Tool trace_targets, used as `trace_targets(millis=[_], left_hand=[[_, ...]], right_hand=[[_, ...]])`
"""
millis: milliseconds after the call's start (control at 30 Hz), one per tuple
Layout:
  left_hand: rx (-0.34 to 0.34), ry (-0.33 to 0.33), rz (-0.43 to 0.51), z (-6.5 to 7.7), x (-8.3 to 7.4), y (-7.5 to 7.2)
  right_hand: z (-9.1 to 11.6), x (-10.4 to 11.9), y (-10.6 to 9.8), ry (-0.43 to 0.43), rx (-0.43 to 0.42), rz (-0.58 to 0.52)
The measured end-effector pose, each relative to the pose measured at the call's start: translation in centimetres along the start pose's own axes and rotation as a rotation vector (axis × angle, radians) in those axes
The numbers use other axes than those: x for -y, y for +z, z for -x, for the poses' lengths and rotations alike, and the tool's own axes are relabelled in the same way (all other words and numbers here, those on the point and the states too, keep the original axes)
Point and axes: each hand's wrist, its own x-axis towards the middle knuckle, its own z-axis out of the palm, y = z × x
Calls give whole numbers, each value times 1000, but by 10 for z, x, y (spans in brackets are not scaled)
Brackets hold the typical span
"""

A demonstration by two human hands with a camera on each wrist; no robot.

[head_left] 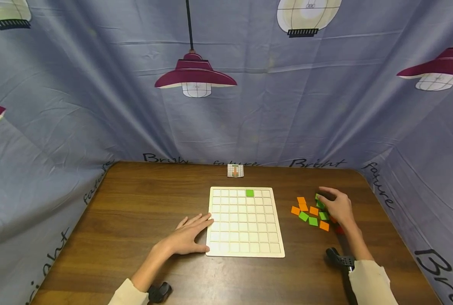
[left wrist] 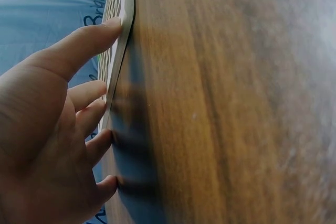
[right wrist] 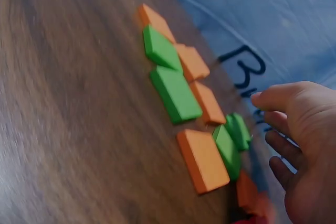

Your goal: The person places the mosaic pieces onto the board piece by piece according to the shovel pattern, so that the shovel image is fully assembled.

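A cream square-grid board [head_left: 243, 256] lies on the table with a single green tile [head_left: 250, 193] in its top row. At the board's left edge rests my left hand [head_left: 186, 238], fingers spread and straight; the left wrist view shows the thumb and fingertips along that edge. My right hand [head_left: 337, 207] hovers over the far side of a loose group of tiles, fingers loosely bent beside green tiles [right wrist: 239, 131]. No tile shows between its fingers in the right wrist view. Orange tiles [right wrist: 203, 161] and more green ones lie nearby.
A small card with a printed grid pattern [head_left: 235, 170] lies at the table's back edge. Red pieces [head_left: 340, 230] sit partly hidden under the right wrist. A blue-grey curtain [head_left: 249, 127] hangs behind the wooden table [head_left: 142, 203].
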Motion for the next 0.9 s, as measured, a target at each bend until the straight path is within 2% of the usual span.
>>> trace_targets(millis=[400, 700, 900], left_hand=[[1, 1, -4, 0, 0, -1], [-4, 5, -20, 0, -1, -1], [-1, 1, -1, 0, -2, -2]], right_hand=[[-4, -13, 5, 32, 38, 56], [-7, -8, 4, 52, 87, 104], [-11, -2, 4, 103, 121, 123]])
